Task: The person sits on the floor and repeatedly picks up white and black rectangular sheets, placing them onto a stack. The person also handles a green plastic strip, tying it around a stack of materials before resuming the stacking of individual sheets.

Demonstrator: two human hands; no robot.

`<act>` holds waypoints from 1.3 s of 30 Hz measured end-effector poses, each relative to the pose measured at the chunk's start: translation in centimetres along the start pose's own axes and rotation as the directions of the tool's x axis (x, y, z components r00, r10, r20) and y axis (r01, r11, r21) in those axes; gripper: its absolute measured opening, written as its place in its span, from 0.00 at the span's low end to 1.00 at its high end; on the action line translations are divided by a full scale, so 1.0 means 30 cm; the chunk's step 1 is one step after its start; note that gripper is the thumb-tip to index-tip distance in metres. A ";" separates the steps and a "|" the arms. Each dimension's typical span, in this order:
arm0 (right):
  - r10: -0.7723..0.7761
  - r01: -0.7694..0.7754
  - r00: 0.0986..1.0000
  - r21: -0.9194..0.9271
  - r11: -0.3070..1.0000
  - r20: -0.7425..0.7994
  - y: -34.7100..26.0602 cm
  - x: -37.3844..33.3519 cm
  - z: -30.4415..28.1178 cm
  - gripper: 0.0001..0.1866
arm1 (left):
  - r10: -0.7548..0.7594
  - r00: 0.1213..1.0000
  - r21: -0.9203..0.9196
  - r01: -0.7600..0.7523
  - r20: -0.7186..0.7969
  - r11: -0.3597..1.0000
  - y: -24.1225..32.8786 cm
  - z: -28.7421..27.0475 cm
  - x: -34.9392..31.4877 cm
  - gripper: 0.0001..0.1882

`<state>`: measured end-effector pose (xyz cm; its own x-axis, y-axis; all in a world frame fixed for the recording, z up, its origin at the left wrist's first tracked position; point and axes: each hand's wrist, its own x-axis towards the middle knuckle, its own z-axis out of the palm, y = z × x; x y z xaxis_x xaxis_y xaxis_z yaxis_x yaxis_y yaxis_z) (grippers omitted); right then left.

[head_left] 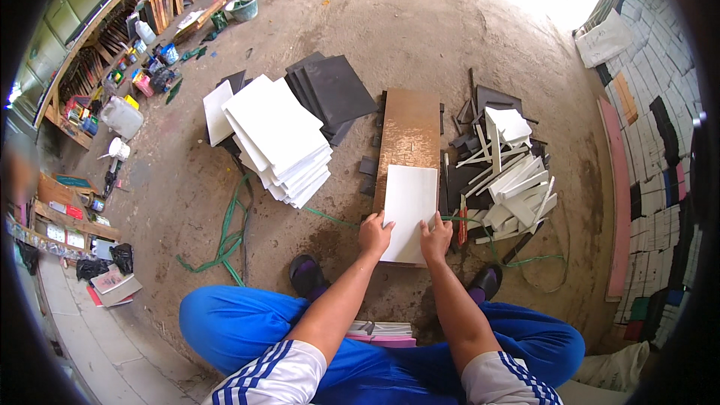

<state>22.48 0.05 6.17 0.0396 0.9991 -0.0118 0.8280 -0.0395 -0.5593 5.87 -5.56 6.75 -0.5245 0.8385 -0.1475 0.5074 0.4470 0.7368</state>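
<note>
Both hands are down on the same white sheet (409, 206), person's squatting low in blue trousers with forearms reaching forward between the knees. Left hand (373, 234) sits on the near left corner, fingers spread flat and pressing, not really gripping anything. Right hand (436, 237) is on the near right edge, fingers curled a bit over the rim, thumb pointing inward. That sheet lies lengthwise on a long brown board (409, 124) on the dirt floor, covering the near half of it. Off to the left there's a messy stack of white sheets (281, 139) with dark grey sheets (334, 90) behind it. Right of the board, a heap of white offcut strips (510, 180). Green cord (229, 236) snakes across the ground.
</note>
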 end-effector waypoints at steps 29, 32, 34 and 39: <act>-0.310 -0.163 0.851 0.775 0.611 0.424 -1.157 0.136 0.132 0.33 | -0.253 0.684 -0.464 -0.142 -0.685 0.874 -0.198 -0.681 0.159 0.30; -0.432 0.003 0.849 0.815 0.580 0.305 -1.188 0.005 0.012 0.33 | -0.568 0.567 -0.775 -0.225 -0.597 0.590 -0.364 -0.721 0.173 0.34; -0.465 0.174 0.873 0.798 0.577 0.145 -1.170 -0.089 -0.069 0.31 | -0.693 0.543 -0.878 -0.237 -0.474 0.415 -0.400 -0.768 0.163 0.38; -0.769 0.574 0.594 0.545 0.611 0.236 -1.033 -0.221 -0.077 0.29 | -0.454 0.857 -0.969 -0.236 -0.244 0.075 -0.285 -0.848 0.100 0.45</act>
<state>-2.16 -5.38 25.48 -0.7452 0.6269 0.2275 0.2234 0.5561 -0.8005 -17.44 -14.80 16.80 -0.8464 0.4400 -0.2999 -0.5007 -0.4657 0.7297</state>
